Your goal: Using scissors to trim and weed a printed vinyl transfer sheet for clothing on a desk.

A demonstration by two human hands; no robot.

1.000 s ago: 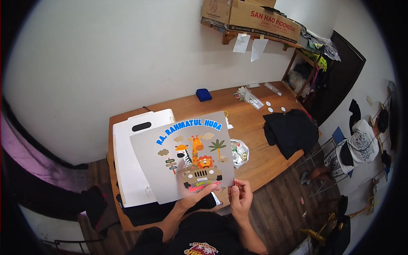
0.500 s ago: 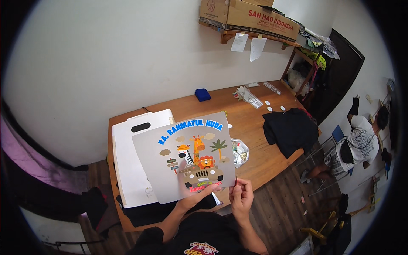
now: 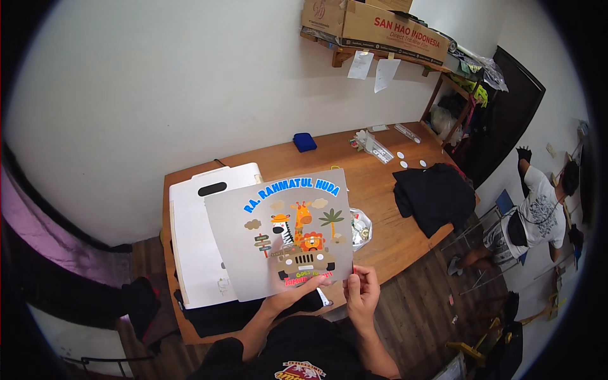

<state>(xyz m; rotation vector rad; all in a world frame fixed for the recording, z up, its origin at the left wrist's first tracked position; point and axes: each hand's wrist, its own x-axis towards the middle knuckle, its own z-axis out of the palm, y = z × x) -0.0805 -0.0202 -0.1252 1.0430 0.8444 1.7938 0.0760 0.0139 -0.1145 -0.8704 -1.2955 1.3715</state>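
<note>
A translucent transfer film sheet point(image 3: 237, 253) with a cartoon print of safari animals in a jeep stands tilted above the table's front. My left hand point(image 3: 297, 293) grips it along the bottom edge, its fingers partly showing through the film. At the sheet's lower right corner is my right hand point(image 3: 362, 297), its fingers closed in a pinch. A small reddish sliver shows by those fingertips; what it is I cannot make out. Behind the sheet, on the left, lies a white flat board point(image 3: 190, 244) with a dark oval slot. Black cloth point(image 3: 218, 320) lies under the board's front edge.
The wooden table point(image 3: 386, 244) carries a clear bag of small items point(image 3: 361, 229), a folded black garment point(image 3: 434, 199), a blue box point(image 3: 304, 142) and white oval pieces point(image 3: 403, 164). A shelf with a cardboard box point(image 3: 392, 35) hangs above. Another person point(image 3: 535, 215) is at the right.
The sheet has shifted slightly right in view and turned a little, with both hands still at its lower edge. The person at the right has moved an arm.
</note>
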